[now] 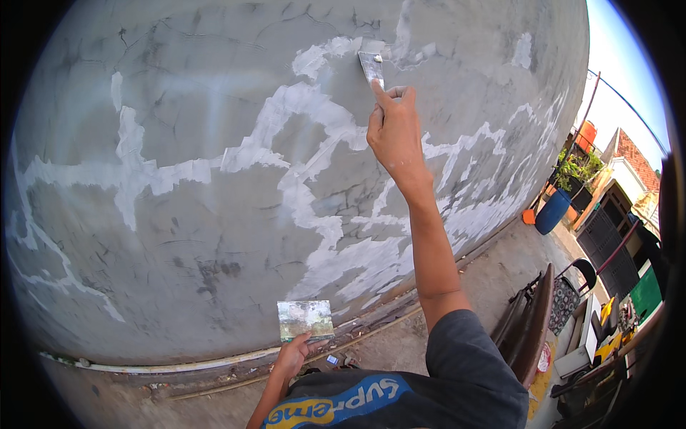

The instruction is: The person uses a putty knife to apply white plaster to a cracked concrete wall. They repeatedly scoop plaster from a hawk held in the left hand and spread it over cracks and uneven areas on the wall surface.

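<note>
My right hand [396, 132] is raised against the grey wall [207, 257], its fingers closed round a putty knife [371, 68]. The blade is at the wall's surface beside a whitish filler patch, with a small dab of white filler near its upper edge. Low down, my left hand [291, 357] grips a flat, rectangular plate [306, 319] smeared with whitish filler. Its thumb or a finger lies over the plate's lower edge. Branching bands of white filler [293, 104] run across the wall over cracks. The knife's handle is hidden within my right hand.
A pale pipe [179, 368] runs along the wall's foot. To the right stand a brown bench-like piece [532, 322], a patterned chair [564, 307] and piled goods. Further off are a blue barrel [552, 211], plants [580, 170] and a dark gate [607, 247].
</note>
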`<control>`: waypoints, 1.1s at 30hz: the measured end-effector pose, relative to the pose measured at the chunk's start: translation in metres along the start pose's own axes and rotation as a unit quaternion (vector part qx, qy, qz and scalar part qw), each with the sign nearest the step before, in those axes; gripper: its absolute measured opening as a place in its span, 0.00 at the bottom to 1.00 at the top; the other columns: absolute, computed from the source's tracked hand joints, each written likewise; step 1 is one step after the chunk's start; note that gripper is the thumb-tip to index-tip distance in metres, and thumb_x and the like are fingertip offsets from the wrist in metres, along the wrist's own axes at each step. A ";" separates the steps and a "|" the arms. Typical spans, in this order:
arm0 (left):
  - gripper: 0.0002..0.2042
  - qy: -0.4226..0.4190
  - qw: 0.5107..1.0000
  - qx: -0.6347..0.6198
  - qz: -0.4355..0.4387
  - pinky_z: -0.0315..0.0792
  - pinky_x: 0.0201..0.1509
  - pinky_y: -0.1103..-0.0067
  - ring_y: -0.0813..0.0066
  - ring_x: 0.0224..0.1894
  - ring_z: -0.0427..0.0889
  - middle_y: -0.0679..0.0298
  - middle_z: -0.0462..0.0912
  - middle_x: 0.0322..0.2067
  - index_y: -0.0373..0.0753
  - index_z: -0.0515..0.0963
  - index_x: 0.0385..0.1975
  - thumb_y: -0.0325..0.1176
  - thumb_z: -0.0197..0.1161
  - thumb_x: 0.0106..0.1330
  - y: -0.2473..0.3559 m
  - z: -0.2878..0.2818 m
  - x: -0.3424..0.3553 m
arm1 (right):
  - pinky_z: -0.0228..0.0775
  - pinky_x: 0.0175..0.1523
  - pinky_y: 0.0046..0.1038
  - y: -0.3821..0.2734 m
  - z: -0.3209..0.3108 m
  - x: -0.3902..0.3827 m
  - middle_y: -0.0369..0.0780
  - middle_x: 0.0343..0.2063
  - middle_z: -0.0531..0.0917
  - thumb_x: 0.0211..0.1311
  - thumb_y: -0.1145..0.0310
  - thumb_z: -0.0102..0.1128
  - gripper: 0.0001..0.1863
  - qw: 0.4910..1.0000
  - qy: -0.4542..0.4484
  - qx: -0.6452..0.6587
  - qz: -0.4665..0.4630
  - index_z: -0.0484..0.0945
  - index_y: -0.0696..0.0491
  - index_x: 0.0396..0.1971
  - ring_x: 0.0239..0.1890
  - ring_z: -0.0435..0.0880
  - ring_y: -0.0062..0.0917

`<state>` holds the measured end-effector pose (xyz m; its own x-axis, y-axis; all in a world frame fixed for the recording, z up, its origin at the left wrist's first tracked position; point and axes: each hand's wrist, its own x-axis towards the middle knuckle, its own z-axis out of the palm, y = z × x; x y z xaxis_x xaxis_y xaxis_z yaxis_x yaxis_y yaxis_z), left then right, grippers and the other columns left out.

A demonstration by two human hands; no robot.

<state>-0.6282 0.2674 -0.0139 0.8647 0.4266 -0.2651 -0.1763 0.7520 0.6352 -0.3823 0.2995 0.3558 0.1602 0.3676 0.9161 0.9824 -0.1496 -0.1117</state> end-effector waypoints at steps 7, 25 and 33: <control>0.22 0.010 1.000 -0.011 0.010 0.58 0.69 0.65 0.54 0.60 0.72 0.51 0.71 0.57 0.21 0.63 0.57 0.34 0.50 0.71 -0.001 -0.008 0.001 | 0.70 0.42 0.32 0.003 -0.019 0.014 0.48 0.41 0.71 0.61 0.78 0.50 0.20 0.997 0.077 0.020 -0.005 0.78 0.54 0.52 0.34 0.76 0.36; 0.20 0.044 0.999 -0.008 0.014 0.59 0.70 0.64 0.51 0.60 0.71 0.51 0.71 0.57 0.22 0.64 0.55 0.33 0.50 0.70 0.014 0.005 -0.007 | 0.70 0.39 0.30 0.005 0.013 0.007 0.46 0.42 0.72 0.62 0.78 0.52 0.21 0.990 0.116 0.074 0.017 0.76 0.51 0.56 0.31 0.76 0.29; 0.20 0.049 0.997 -0.038 0.046 0.59 0.70 0.63 0.52 0.59 0.72 0.52 0.70 0.57 0.22 0.64 0.55 0.33 0.50 0.70 -0.001 -0.022 -0.004 | 0.70 0.35 0.29 -0.025 -0.021 -0.036 0.44 0.37 0.73 0.59 0.79 0.54 0.21 0.994 0.062 0.079 -0.048 0.78 0.51 0.53 0.28 0.76 0.28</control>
<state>-0.6422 0.2759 -0.0297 0.7936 0.5396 -0.2810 -0.2905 0.7419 0.6043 -0.4146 0.2707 0.3334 0.0608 0.2555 0.9649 0.9971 0.0297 -0.0706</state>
